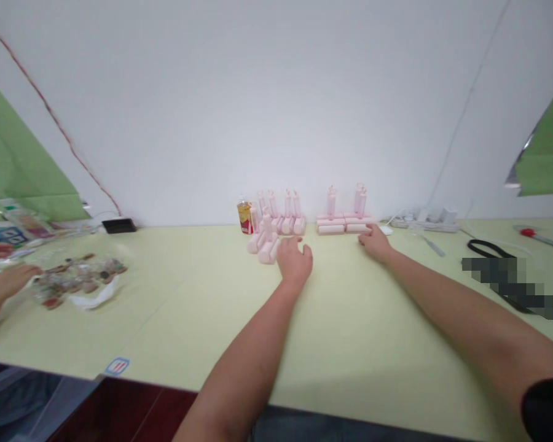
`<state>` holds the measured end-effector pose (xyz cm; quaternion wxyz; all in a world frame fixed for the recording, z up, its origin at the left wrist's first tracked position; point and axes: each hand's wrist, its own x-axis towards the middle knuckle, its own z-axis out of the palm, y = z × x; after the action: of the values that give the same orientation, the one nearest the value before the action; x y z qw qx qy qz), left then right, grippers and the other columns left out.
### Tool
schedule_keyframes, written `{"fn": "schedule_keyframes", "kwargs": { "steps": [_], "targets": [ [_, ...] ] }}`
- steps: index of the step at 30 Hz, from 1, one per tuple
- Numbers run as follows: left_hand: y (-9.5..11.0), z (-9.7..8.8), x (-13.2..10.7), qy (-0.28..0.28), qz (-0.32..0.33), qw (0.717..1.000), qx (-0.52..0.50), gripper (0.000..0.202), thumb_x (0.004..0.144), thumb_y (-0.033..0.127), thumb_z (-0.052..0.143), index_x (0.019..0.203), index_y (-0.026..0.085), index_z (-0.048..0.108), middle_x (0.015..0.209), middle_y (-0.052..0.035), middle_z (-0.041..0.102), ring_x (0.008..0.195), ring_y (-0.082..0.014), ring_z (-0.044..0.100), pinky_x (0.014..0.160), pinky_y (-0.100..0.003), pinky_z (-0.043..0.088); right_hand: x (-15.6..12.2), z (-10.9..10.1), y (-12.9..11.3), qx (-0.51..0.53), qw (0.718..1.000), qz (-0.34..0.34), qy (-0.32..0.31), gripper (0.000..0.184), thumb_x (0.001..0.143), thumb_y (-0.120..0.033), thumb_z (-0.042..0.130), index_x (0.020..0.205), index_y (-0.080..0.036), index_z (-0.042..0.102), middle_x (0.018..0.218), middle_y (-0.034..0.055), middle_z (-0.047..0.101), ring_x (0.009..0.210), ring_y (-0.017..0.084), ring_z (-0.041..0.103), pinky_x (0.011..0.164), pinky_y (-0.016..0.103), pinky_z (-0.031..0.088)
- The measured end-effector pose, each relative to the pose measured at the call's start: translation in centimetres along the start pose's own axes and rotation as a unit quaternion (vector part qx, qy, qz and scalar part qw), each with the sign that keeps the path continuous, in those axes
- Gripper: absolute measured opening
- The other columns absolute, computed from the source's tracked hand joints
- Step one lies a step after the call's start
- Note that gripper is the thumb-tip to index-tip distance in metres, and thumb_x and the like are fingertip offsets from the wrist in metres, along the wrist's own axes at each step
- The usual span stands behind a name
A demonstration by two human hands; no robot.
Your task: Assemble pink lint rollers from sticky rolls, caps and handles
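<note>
Head view: left fingers point(284, 247) loosely parted beside the nearest pink piece point(267, 250); right fingers point(371, 234) touch the rightmost piece point(356, 227), grip unclear.

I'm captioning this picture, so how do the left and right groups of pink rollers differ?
The left group has roller ends facing the camera; the right group shows its rollers side-on.
The left group reaches farther forward on the table; the right group sits near the wall.
The left hand is beside the left group; the right hand is at the right group's right end.
Both have upright pink handles.
</note>
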<state>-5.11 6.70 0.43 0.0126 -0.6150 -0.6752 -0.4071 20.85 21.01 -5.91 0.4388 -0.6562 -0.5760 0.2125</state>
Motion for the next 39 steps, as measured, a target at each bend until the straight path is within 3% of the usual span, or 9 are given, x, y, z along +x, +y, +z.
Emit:
{"fn": "schedule_keyframes", "kwargs": {
  "steps": [2, 4, 9, 15, 19, 23, 29, 34, 39],
  "targets": [
    [-1.6, -1.2, 1.6, 0.07, -0.062, 0.993, 0.074, 0.037, 0.086, 0.03, 0.053, 0.121, 0.017, 0.058, 0.125, -0.0166, 0.054, 0.12, -0.0329, 0.046, 0.101, -0.047, 0.036, -2.3, -0.4, 0.8, 0.004, 1.0, -0.021, -0.015, 0.058, 0.079, -0.024, 0.061, 0.134, -0.013, 0.046, 0.1, 0.0059, 0.067, 0.086, 0.017, 0.063, 0.08, 0.028, 0.048],
    [-3.3, -1.7, 2.5, 0.087, -0.104, 0.983, 0.125, 0.045, 0.084, 0.032, 0.055, 0.126, 0.018, 0.051, 0.129, -0.0179, 0.05, 0.121, -0.0351, 0.044, 0.098, -0.05, 0.037, -4.6, -1.0, 1.4, 0.009, 0.999, -0.038, -0.031, 0.055, 0.078, -0.024, 0.062, 0.131, -0.016, 0.05, 0.103, 0.0048, 0.066, 0.086, 0.016, 0.063, 0.083, 0.028, 0.048],
    [-6.7, -1.0, 2.8, 0.069, -0.158, 0.969, 0.177, 0.055, 0.081, 0.038, 0.058, 0.129, 0.015, 0.046, 0.128, -0.0206, 0.05, 0.118, -0.0372, 0.048, 0.092, -0.052, 0.041, -9.7, -2.0, 2.2, 0.063, 0.988, -0.1, -0.098, 0.052, 0.076, -0.023, 0.062, 0.127, -0.018, 0.051, 0.105, 0.0045, 0.064, 0.092, 0.016, 0.064, 0.089, 0.029, 0.049],
    [-8.3, -0.4, 3.6, 0.01, -0.197, 0.969, 0.151, 0.056, 0.077, 0.045, 0.064, 0.124, 0.017, 0.051, 0.124, -0.0206, 0.059, 0.111, -0.0367, 0.057, 0.088, -0.047, 0.043, -11.8, -1.9, 1.5, 0.061, 0.991, -0.091, -0.078, 0.046, 0.074, -0.021, 0.063, 0.12, -0.019, 0.056, 0.105, 0.0046, 0.066, 0.092, 0.017, 0.064, 0.09, 0.034, 0.049],
    [-7.2, 0.5, 3.4, -0.039, -0.166, 0.984, 0.049, 0.058, 0.074, 0.049, 0.068, 0.122, 0.019, 0.054, 0.118, -0.0168, 0.065, 0.106, -0.0322, 0.061, 0.085, -0.04, 0.044, -11.7, -1.9, 0.8, 0.058, 0.994, -0.079, -0.053, 0.042, 0.075, -0.023, 0.061, 0.116, -0.018, 0.059, 0.104, 0.0055, 0.067, 0.089, 0.017, 0.065, 0.088, 0.032, 0.049],
    [-4.1, 2.3, 1.7, -0.093, -0.1, 0.984, -0.111, 0.055, 0.073, 0.049, 0.071, 0.116, 0.016, 0.059, 0.106, -0.0113, 0.069, 0.089, -0.0228, 0.063, 0.074, -0.031, 0.044, -11.8, -2.4, 0.1, 0.064, 0.994, -0.07, -0.054, 0.035, 0.077, -0.027, 0.061, 0.11, -0.017, 0.063, 0.103, 0.0065, 0.07, 0.091, 0.019, 0.066, 0.088, 0.032, 0.049],
    [1.0, 4.2, -2.3, -0.251, -0.003, 0.912, -0.326, 0.057, 0.074, 0.053, 0.07, 0.114, 0.012, 0.061, 0.093, -0.0074, 0.068, 0.073, -0.0147, 0.058, 0.064, -0.025, 0.044, -12.8, -3.9, -0.9, 0.142, 0.976, -0.113, -0.121, 0.035, 0.087, -0.048, 0.054, 0.102, -0.018, 0.067, 0.101, 0.005, 0.072, 0.093, 0.021, 0.065, 0.086, 0.032, 0.048],
    [2.9, 3.7, -3.9, -0.298, 0.078, 0.89, -0.337, 0.066, 0.073, 0.049, 0.074, 0.126, 0.012, 0.059, 0.105, -0.0088, 0.069, 0.084, -0.0167, 0.058, 0.072, -0.025, 0.046, -13.1, -4.3, -0.7, 0.247, 0.945, -0.103, -0.19, 0.04, 0.083, -0.051, 0.061, 0.097, -0.014, 0.066, 0.09, 0.0052, 0.071, 0.083, 0.02, 0.063, 0.078, 0.031, 0.049],
    [2.7, 3.4, -4.0, -0.348, 0.106, 0.87, -0.332, 0.062, 0.076, 0.052, 0.071, 0.121, 0.009, 0.062, 0.104, -0.01, 0.069, 0.086, -0.0191, 0.059, 0.075, -0.028, 0.046, -13.6, -4.3, -1.1, 0.37, 0.901, -0.048, -0.221, 0.046, 0.077, -0.051, 0.069, 0.107, -0.016, 0.064, 0.099, 0.0065, 0.072, 0.084, 0.02, 0.064, 0.074, 0.032, 0.053]
  ]
}}
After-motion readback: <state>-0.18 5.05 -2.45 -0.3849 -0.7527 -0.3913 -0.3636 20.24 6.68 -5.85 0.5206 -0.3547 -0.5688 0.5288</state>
